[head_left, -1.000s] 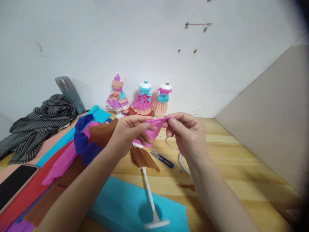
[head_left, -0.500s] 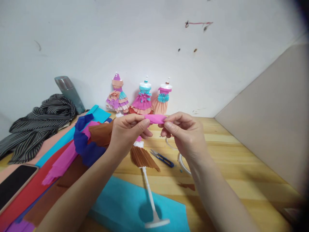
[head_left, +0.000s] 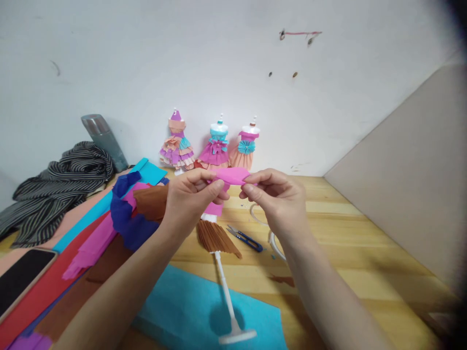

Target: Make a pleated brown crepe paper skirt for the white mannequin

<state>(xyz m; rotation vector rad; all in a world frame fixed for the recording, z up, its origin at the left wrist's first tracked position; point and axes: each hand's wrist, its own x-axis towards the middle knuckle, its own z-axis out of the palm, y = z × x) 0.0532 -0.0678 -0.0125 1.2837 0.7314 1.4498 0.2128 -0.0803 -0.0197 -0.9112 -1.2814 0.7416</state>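
Observation:
A small pink paper strip is stretched level between my two hands. My left hand pinches its left end between thumb and fingers. The right end is pinched by my right hand. Below them a small white mannequin on a stand lies on the table, dressed in a pleated brown paper skirt with pink paper above it. My hands partly cover its upper part. Blue-handled thread snips lie to the right of the skirt.
Three dressed mannequins stand by the wall. Layered coloured papers, a phone, striped cloth and a bottle are at left. Blue paper lies in front; a white tape roll is at right.
Both hands have shifted slightly up and left with the pink strip. The strip shows a broader face, and more pink paper on the lying mannequin is visible beneath.

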